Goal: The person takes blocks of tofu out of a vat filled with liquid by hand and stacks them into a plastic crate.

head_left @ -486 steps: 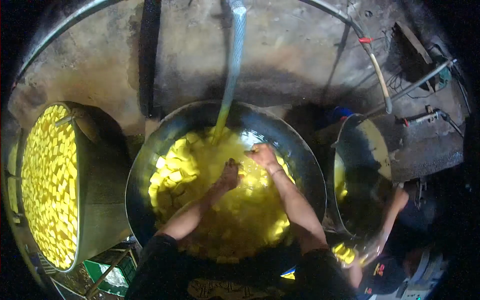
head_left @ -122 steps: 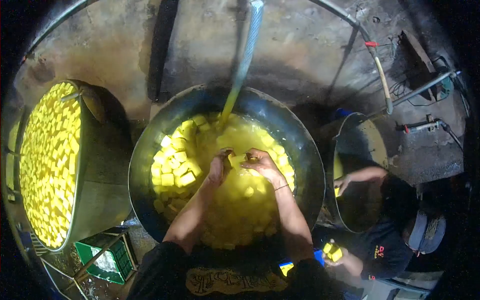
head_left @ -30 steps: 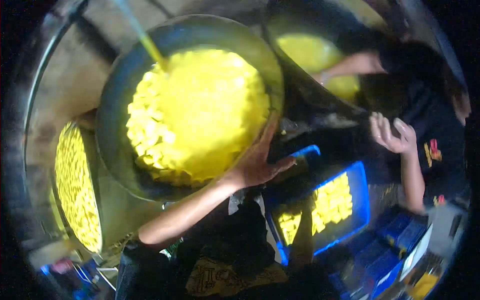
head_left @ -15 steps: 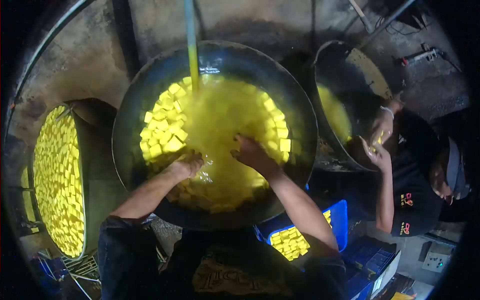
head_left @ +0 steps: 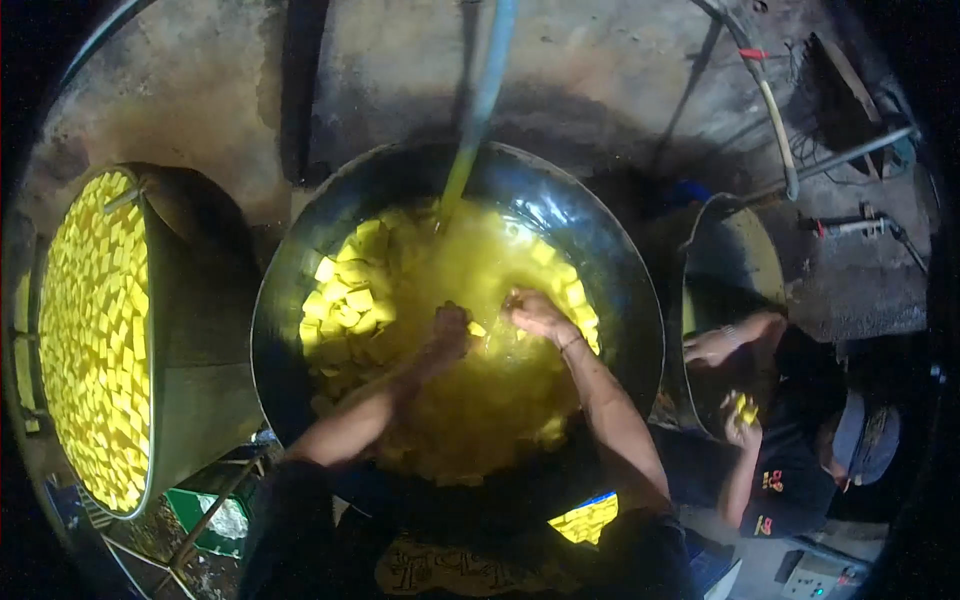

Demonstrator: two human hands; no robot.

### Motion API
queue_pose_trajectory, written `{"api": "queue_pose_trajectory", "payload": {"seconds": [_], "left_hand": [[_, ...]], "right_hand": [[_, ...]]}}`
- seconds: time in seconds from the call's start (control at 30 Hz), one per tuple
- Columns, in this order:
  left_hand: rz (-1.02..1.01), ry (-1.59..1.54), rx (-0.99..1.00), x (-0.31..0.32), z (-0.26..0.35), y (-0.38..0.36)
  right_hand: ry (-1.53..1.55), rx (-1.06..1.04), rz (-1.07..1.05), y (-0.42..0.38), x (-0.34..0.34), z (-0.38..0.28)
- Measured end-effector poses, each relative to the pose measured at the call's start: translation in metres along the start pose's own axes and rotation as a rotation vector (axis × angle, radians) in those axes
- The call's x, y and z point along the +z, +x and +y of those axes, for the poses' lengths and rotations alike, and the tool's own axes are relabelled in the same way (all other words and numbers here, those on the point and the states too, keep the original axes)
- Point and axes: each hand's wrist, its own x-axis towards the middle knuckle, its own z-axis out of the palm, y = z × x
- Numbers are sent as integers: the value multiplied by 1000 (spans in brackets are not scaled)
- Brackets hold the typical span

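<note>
A wide dark wok (head_left: 632, 300) holds cloudy yellow liquid (head_left: 470, 420) with many yellow blocks (head_left: 345, 298) heaped along its left side and more along the right rim. My left hand (head_left: 452, 330) is over the middle of the liquid, fingers curled, with a small yellow block (head_left: 477, 328) at its fingertips. To its right, my right hand (head_left: 535, 312) is closed near the liquid's surface; whatever its fingers hold is hidden. A bluish hose or pole (head_left: 485, 90) slopes down into the wok from the back, its lower end yellow.
On the left stands a large round vessel (head_left: 200, 340) packed with yellow blocks. A co-worker (head_left: 800, 440) at the right leans over another wok (head_left: 735, 240), yellow pieces in one hand. Below my right forearm is a container of yellow blocks (head_left: 585, 520). A green crate (head_left: 205, 515) sits lower left.
My view has shifted, so the wok appears lower and further right. My left hand has moved inward, close to my right hand, and a yellow block now shows at its fingers. The co-worker's hands have separated.
</note>
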Motion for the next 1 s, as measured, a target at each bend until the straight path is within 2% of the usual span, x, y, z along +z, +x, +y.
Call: {"api": "queue_pose_trajectory", "payload": {"seconds": [0.03, 0.07, 0.1, 0.13, 0.2, 0.23, 0.27, 0.3, 0.33, 0.37, 0.4, 0.43, 0.47, 0.5, 0.53, 0.6, 0.67, 0.73, 0.8, 0.83, 0.9, 0.93, 0.97, 1.0], "left_hand": [[65, -69, -48, 15, 3, 6], [134, -140, -91, 29, 7, 12], [401, 147, -101, 38, 18, 17], [490, 226, -80, 37, 21, 19], [676, 388, -57, 34, 29, 21], [437, 97, -171, 34, 29, 23], [194, -194, -277, 32, 26, 26], [201, -187, -288, 30, 20, 29], [238, -311, -259, 33, 10, 32], [275, -434, -228, 35, 2, 33], [312, -556, -193, 34, -5, 31], [163, -331, -307, -5, 8, 25], [171, -324, -307, -9, 2, 21], [269, -646, -154, -10, -7, 16], [343, -846, -54, -18, -12, 11], [438, -1249, 196, -34, -24, 1], [148, -1573, -373, -58, -17, 7], [310, -1850, -445, -74, 22, 7], [451, -2015, -422, -80, 50, 5], [439, -2020, -421, -72, 54, 5], [400, -2072, -223, -57, 59, 12], [392, -2075, -222, -41, 58, 15], [598, -1699, -32, -19, 55, 18], [545, -1954, -149, -14, 57, 22]], "right_hand": [[18, -165, 207, -9, -19, -38], [15, -173, 198, 1, -28, -59], [-165, -149, 236, 16, -34, -77], [-346, -128, 275, 31, -34, -88], [-385, -187, 291, 80, -8, -84], [-386, -322, 395, 93, 9, -83], [-385, -337, 389, 123, 38, -68], [-442, -428, 676, 163, 75, -45], [-489, -515, 968, 144, 62, -82], [-314, -179, 327, 112, 28, -100], [-311, -190, 324, 117, 26, -88], [-276, -159, 287, 131, 30, -71], [-260, -147, 276, 146, 35, -41], [-243, -135, 265, 161, 38, -11], [-9, -123, 202, 141, 20, -13], [683, -103, 66, 94, -3, -22], [1036, -167, 24, 37, -14, -41], [1151, -306, 91, -35, -14, -65], [1057, -285, 174, -46, 2, -64], [1037, -340, 217, -49, 12, -59], [1012, -399, 267, -52, 24, -58], [812, -375, 327, -55, 29, -59], [611, -349, 382, -58, 33, -60], [610, -346, 386, -60, 37, -61]]}}
